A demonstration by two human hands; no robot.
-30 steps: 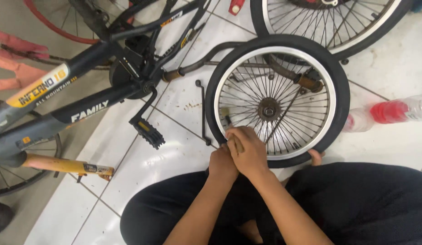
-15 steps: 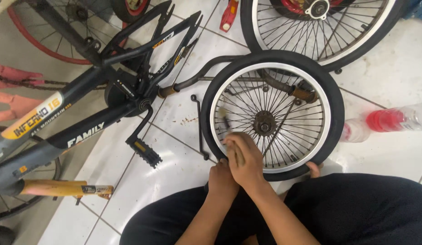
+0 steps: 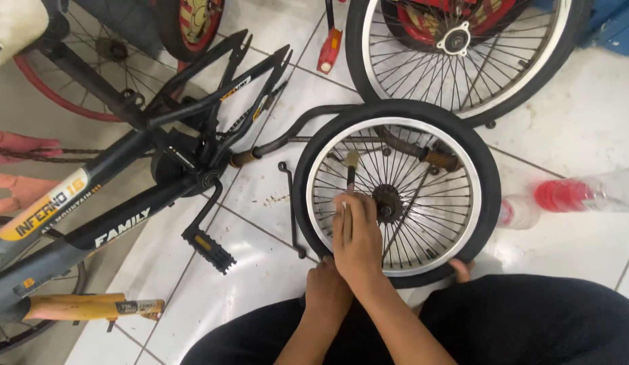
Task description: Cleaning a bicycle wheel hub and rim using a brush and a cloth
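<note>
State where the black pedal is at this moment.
In the head view, the black pedal lies on the white tiled floor left of the small wheel, at the end of the dark bike frame's crank, left of both hands.

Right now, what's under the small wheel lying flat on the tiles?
Through the spokes of the small wheel: a rusty handlebar with brown grips, and white floor tiles. The right hand holds a brush over the spokes, hiding what lies beneath it.

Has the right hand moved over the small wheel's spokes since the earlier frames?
Yes. The right hand was at the near rim of the small wheel; now it lies further up the spokes, beside the hub, holding a brush.
</note>
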